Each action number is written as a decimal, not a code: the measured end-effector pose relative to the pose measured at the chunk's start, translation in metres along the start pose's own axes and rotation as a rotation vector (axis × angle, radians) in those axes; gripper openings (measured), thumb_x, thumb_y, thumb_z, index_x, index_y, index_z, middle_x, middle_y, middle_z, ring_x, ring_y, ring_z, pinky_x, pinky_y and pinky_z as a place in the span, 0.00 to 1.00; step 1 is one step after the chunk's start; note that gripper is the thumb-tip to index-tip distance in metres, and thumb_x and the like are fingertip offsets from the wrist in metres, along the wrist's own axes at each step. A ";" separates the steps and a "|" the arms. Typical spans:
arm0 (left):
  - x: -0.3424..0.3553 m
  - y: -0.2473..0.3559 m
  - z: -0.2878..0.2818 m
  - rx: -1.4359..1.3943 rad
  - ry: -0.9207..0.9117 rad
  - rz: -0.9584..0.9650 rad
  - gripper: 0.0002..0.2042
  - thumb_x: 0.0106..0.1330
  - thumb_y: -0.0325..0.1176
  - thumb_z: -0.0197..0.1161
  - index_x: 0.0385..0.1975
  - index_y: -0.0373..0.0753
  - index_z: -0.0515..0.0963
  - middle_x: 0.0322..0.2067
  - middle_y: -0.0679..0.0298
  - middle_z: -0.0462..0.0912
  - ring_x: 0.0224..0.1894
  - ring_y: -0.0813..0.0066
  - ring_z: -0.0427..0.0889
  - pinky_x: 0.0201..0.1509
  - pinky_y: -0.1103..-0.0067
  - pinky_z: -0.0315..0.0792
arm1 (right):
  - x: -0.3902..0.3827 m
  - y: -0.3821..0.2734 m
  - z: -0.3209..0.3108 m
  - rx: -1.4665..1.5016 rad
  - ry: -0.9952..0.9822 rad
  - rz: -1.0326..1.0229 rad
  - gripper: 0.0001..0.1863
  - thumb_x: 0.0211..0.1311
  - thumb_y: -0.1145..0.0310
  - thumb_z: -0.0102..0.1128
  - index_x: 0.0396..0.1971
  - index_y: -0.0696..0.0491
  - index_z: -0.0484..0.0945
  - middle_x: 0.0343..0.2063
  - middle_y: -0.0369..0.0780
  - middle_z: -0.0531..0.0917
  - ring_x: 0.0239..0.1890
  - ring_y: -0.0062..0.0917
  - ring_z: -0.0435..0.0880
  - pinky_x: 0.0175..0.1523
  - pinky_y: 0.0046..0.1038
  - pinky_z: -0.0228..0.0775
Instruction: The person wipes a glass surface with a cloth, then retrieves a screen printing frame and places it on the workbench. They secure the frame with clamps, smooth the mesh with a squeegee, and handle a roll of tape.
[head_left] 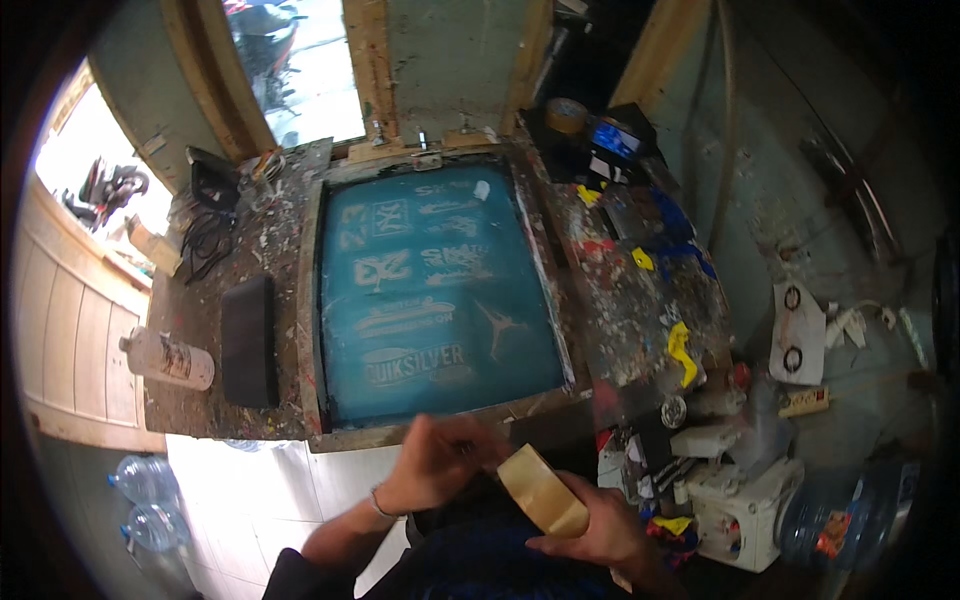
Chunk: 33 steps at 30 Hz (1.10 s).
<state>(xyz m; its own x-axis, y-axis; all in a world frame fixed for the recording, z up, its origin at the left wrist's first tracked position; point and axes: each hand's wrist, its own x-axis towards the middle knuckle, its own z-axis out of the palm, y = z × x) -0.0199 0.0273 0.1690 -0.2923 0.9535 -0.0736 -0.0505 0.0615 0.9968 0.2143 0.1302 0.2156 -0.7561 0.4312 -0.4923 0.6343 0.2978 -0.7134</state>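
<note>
In front of my body, my right hand (602, 525) is closed round a wide roll of tan packing tape (541, 492), thumb below and fingers on its far side. My left hand (445, 462) is beside the roll's left edge, fingers curled toward it; motion smears them, so whether they pinch the tape's end is unclear. Just beyond both hands lies a screen-printing frame (311, 330) with teal mesh (400, 330) that carries several pale logo stencils. A small white scrap (482, 190) lies on the mesh near its far right corner.
The frame rests on a paint-spattered workbench (262, 235). On its left are a dark flat block (248, 342), a stained plastic bottle (168, 360) and a black cable (207, 243). On the right are yellow scraps (682, 355), another tape roll (567, 116) and a phone (614, 139).
</note>
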 end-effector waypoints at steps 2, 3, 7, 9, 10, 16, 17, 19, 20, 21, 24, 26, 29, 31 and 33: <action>0.023 0.036 -0.030 -0.071 -0.006 -0.089 0.08 0.60 0.15 0.58 0.34 0.29 0.83 0.35 0.57 0.88 0.39 0.72 0.86 0.44 0.78 0.80 | -0.002 0.015 0.002 0.008 0.027 0.044 0.53 0.44 0.40 0.76 0.66 0.53 0.64 0.47 0.51 0.83 0.47 0.47 0.85 0.53 0.42 0.76; 0.043 0.051 -0.052 0.126 0.037 -0.018 0.07 0.62 0.16 0.56 0.32 0.29 0.82 0.36 0.56 0.88 0.38 0.73 0.86 0.43 0.78 0.80 | -0.008 0.031 0.007 0.011 0.068 0.063 0.52 0.43 0.41 0.77 0.65 0.53 0.65 0.44 0.49 0.85 0.47 0.43 0.86 0.52 0.38 0.76; 0.101 0.115 -0.148 0.297 0.302 0.200 0.03 0.63 0.25 0.65 0.29 0.35 0.84 0.25 0.67 0.84 0.25 0.84 0.76 0.31 0.84 0.70 | -0.033 0.091 0.014 0.210 0.124 0.100 0.49 0.47 0.44 0.77 0.65 0.54 0.66 0.42 0.45 0.86 0.43 0.31 0.86 0.50 0.32 0.76; 0.108 0.128 -0.154 0.378 0.291 0.218 0.06 0.66 0.30 0.67 0.30 0.35 0.84 0.24 0.70 0.82 0.25 0.85 0.74 0.31 0.85 0.68 | -0.036 0.093 0.004 0.247 0.044 0.242 0.46 0.49 0.52 0.79 0.66 0.54 0.66 0.45 0.43 0.84 0.46 0.26 0.83 0.54 0.30 0.73; 0.111 0.128 -0.151 0.376 0.271 0.225 0.07 0.66 0.31 0.67 0.30 0.35 0.84 0.23 0.70 0.81 0.25 0.85 0.73 0.31 0.85 0.67 | -0.036 0.094 -0.002 0.268 -0.002 0.313 0.45 0.50 0.55 0.79 0.66 0.54 0.66 0.47 0.41 0.83 0.48 0.23 0.81 0.56 0.29 0.71; 0.094 0.134 -0.135 0.440 0.315 0.222 0.07 0.66 0.31 0.67 0.31 0.33 0.84 0.24 0.71 0.80 0.26 0.85 0.72 0.32 0.85 0.66 | -0.020 0.124 -0.030 0.305 -0.259 0.097 0.48 0.56 0.54 0.74 0.72 0.51 0.56 0.60 0.45 0.75 0.59 0.27 0.74 0.64 0.30 0.64; 0.089 0.141 -0.130 0.468 0.337 0.223 0.07 0.66 0.31 0.67 0.31 0.33 0.83 0.24 0.71 0.80 0.26 0.85 0.72 0.32 0.85 0.66 | -0.015 0.124 -0.034 0.315 -0.314 0.088 0.49 0.57 0.53 0.73 0.73 0.50 0.56 0.62 0.46 0.73 0.61 0.28 0.73 0.65 0.30 0.63; 0.078 0.154 -0.119 0.542 0.376 0.266 0.07 0.66 0.31 0.67 0.32 0.33 0.84 0.24 0.71 0.80 0.27 0.86 0.72 0.33 0.85 0.66 | -0.008 0.130 -0.033 0.283 -0.340 0.027 0.49 0.57 0.53 0.73 0.73 0.50 0.55 0.64 0.46 0.71 0.64 0.30 0.71 0.68 0.31 0.61; 0.073 0.161 -0.112 0.579 0.392 0.291 0.07 0.66 0.31 0.67 0.33 0.33 0.85 0.24 0.71 0.81 0.27 0.86 0.73 0.33 0.84 0.67 | -0.003 0.133 -0.031 0.269 -0.348 -0.005 0.49 0.57 0.53 0.73 0.73 0.50 0.55 0.65 0.46 0.70 0.66 0.30 0.69 0.69 0.31 0.59; 0.070 0.167 -0.105 0.596 0.441 0.274 0.07 0.65 0.30 0.67 0.32 0.32 0.84 0.25 0.69 0.81 0.28 0.86 0.73 0.33 0.85 0.67 | 0.001 0.138 -0.027 0.285 -0.329 -0.012 0.47 0.59 0.53 0.71 0.73 0.49 0.55 0.68 0.46 0.66 0.68 0.31 0.67 0.70 0.32 0.58; 0.066 0.173 -0.108 0.567 0.465 0.273 0.07 0.66 0.30 0.67 0.31 0.32 0.84 0.26 0.69 0.81 0.28 0.85 0.72 0.33 0.85 0.66 | 0.017 0.145 -0.017 0.273 -0.269 -0.089 0.44 0.60 0.54 0.70 0.73 0.47 0.58 0.64 0.45 0.72 0.64 0.31 0.72 0.68 0.32 0.61; 0.065 0.170 -0.118 0.595 0.483 0.271 0.05 0.66 0.27 0.64 0.30 0.32 0.82 0.28 0.68 0.80 0.28 0.84 0.72 0.34 0.84 0.65 | 0.018 0.136 -0.031 0.345 -0.338 0.003 0.35 0.61 0.55 0.69 0.67 0.45 0.68 0.53 0.42 0.81 0.53 0.27 0.79 0.60 0.29 0.67; 0.046 0.165 -0.148 0.571 0.544 0.343 0.03 0.63 0.26 0.64 0.31 0.33 0.80 0.29 0.68 0.78 0.31 0.82 0.72 0.36 0.83 0.66 | 0.008 0.143 -0.045 0.357 -0.353 -0.016 0.23 0.63 0.55 0.68 0.56 0.45 0.79 0.45 0.38 0.85 0.43 0.18 0.81 0.50 0.24 0.72; 0.020 0.160 -0.188 0.528 0.592 0.392 0.04 0.66 0.27 0.61 0.31 0.35 0.77 0.27 0.74 0.70 0.30 0.84 0.67 0.35 0.82 0.62 | 0.000 0.130 -0.072 0.313 -0.363 -0.038 0.19 0.66 0.53 0.64 0.54 0.43 0.80 0.41 0.40 0.86 0.40 0.26 0.85 0.48 0.28 0.75; -0.016 0.171 -0.207 0.635 0.818 0.332 0.08 0.72 0.31 0.57 0.41 0.32 0.77 0.34 0.70 0.74 0.34 0.82 0.71 0.37 0.84 0.66 | -0.009 0.114 -0.095 0.238 -0.305 -0.196 0.15 0.68 0.54 0.61 0.51 0.42 0.82 0.38 0.41 0.87 0.37 0.33 0.87 0.45 0.32 0.78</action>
<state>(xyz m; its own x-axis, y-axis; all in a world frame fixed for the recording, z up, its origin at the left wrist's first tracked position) -0.2220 -0.0387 0.3339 -0.7601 0.4794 0.4386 0.5822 0.2028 0.7874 0.3091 0.2414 0.1858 -0.8944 0.1036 -0.4352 0.4459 0.1289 -0.8857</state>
